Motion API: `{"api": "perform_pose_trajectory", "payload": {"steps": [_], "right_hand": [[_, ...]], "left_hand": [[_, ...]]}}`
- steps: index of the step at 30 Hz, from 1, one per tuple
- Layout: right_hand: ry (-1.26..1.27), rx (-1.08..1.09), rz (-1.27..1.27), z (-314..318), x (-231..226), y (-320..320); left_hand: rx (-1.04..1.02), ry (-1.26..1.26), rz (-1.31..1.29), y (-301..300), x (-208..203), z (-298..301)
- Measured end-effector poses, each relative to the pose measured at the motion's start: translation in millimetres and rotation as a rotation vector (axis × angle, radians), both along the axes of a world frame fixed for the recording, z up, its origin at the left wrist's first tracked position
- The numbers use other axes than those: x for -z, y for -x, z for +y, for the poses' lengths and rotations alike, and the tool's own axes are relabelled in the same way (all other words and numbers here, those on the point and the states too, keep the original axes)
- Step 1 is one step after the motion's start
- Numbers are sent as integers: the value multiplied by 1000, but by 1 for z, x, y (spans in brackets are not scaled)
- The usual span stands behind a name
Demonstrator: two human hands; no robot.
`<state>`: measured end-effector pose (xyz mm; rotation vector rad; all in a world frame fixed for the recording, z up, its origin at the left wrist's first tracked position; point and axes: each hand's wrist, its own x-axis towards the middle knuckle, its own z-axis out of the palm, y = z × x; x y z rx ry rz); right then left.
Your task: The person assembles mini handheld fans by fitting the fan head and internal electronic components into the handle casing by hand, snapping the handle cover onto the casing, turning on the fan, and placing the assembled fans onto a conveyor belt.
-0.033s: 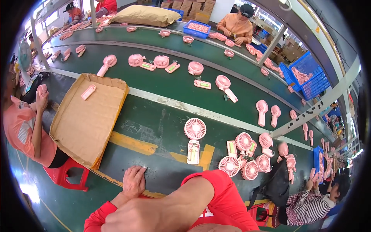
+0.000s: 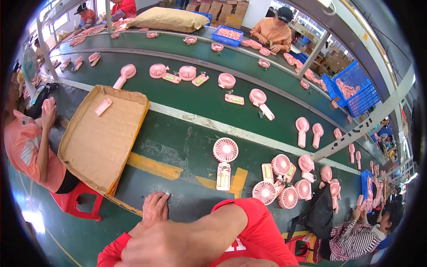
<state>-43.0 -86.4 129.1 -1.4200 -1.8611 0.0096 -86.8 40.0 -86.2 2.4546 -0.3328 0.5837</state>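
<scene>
My left hand (image 2: 155, 207) lies on the dark worktable (image 2: 187, 204) near its front edge, fingers resting flat and holding nothing I can see. Across my left forearm comes my right arm; my right hand (image 2: 149, 246) is blurred close to the camera, and its fingers cannot be made out. Ahead on the table lie a round pink handheld fan head (image 2: 225, 150) and, touching its lower side, an opened handle shell (image 2: 223, 176) with parts inside. To the right is a cluster of pink fans (image 2: 288, 197), some with opened handles.
A shallow cardboard tray (image 2: 95, 147) holding one pink handle piece (image 2: 103, 107) stands left. Beyond a pale rail, a green conveyor (image 2: 191, 95) carries scattered fans. A black bag (image 2: 318, 211) hangs at the table's right edge. Co-workers sit left (image 2: 33, 147) and right (image 2: 356, 233).
The whole view has shifted very slightly. My right hand looks a little more blurred; my left hand stays on the table, and the fan pieces on the table lie as before.
</scene>
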Motion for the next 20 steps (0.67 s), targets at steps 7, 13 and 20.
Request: {"api": "perform_pose_trajectory", "payload": {"steps": [7, 13, 20], "right_hand": [[-281, -104, 952, -25, -32, -29], [-301, -605, 1061, -11, -42, -23], [277, -403, 1227, 17, 16, -24]], "left_hand": [[11, -7, 40, 4, -18, 6], [11, 36, 98, -5, 2, 2], [130, -176, -264, -8, 95, 42]]}}
